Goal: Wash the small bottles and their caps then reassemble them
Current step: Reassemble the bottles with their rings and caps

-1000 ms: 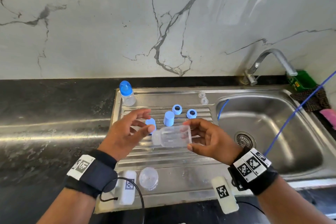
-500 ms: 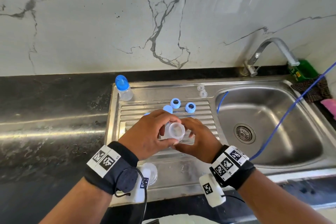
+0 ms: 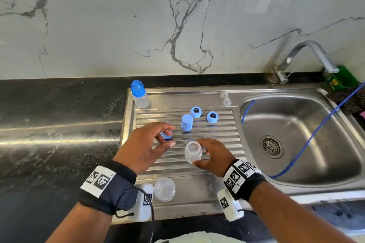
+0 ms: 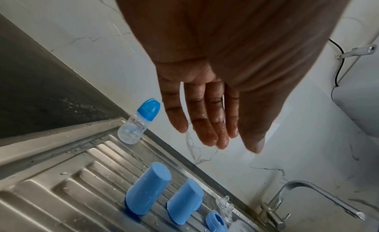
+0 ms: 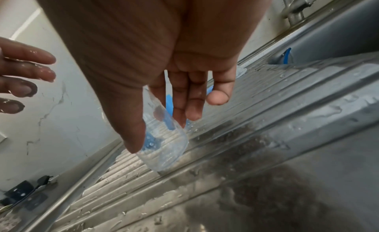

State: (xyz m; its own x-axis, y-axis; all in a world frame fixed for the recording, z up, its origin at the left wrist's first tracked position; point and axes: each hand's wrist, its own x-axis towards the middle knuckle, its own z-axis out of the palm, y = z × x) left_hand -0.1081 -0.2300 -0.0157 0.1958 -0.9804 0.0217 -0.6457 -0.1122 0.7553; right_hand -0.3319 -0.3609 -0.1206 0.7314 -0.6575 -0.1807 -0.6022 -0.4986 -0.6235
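Observation:
My right hand (image 3: 200, 157) pinches a clear capless bottle (image 3: 193, 152) between thumb and fingers, mouth up, low over the ribbed drainboard (image 3: 217, 144). The right wrist view shows the same bottle (image 5: 164, 144) with its base touching the ribs. My left hand (image 3: 170, 137) hovers open just left of it, fingers relaxed and wet, holding nothing, above a blue cap (image 3: 166, 135). A second blue cap (image 3: 186, 122) and two blue rings (image 3: 196, 112) (image 3: 212, 117) stand behind. Another clear bottle (image 3: 164, 189) stands near the front edge. An assembled bottle with a blue cap (image 3: 139, 94) stands at the back left corner.
Two clear teats (image 3: 225, 99) lie at the back of the drainboard. The sink basin (image 3: 296, 124) is to the right, with a blue hose (image 3: 316, 132) running into it and a tap (image 3: 308, 53) behind. Black wet counter (image 3: 59, 124) lies to the left.
Both hands gripped the clear bottle before. My left hand has let go and drawn away to the left; my right hand has turned the bottle upright and lowered it to the drainboard.

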